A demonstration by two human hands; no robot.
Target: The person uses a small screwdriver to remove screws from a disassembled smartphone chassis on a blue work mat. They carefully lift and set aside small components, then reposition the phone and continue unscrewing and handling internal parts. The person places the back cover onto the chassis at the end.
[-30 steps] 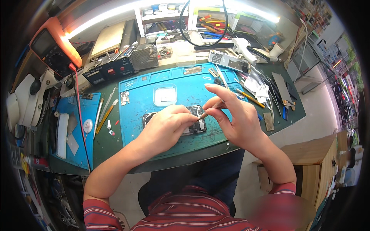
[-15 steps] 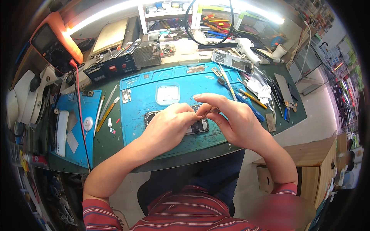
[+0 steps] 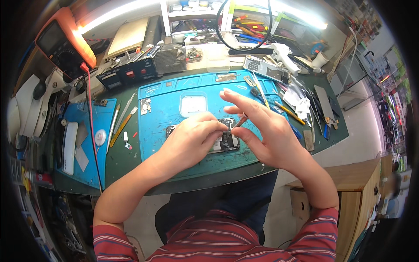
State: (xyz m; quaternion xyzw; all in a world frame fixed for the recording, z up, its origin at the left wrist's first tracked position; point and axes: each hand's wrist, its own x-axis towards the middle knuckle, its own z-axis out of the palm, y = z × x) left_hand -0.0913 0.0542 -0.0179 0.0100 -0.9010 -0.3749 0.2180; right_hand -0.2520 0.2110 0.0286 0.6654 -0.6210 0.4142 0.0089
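Observation:
An opened smartphone (image 3: 226, 142) lies on the blue work mat (image 3: 155, 131), its inner parts showing, partly hidden under my hands. Over its left part is my left hand (image 3: 192, 139), thumb and index finger pinched at the tips; whatever they hold is too small to make out. Above the phone's right end, my right hand (image 3: 268, 126) has a thin brownish piece (image 3: 241, 121) between thumb and a finger, while its upper fingers stretch out apart. The fingertips of the two hands are close together. Just behind my left hand sits a clear small tray (image 3: 193, 104) with a bright white inside.
Around the mat lie a yellow-handled knife (image 3: 124, 126), a small white bottle (image 3: 126, 136), pens, tweezers and white tissue (image 3: 297, 101). An orange multimeter (image 3: 65, 43) with a red lead stands at left, beside a black powered box (image 3: 126, 74). Another phone (image 3: 267, 70) rests at the back right.
My right hand's upper fingers have lifted and spread, and its fingertips have drawn slightly away from my left hand. The brownish piece now shows more clearly. The whole view has shifted slightly.

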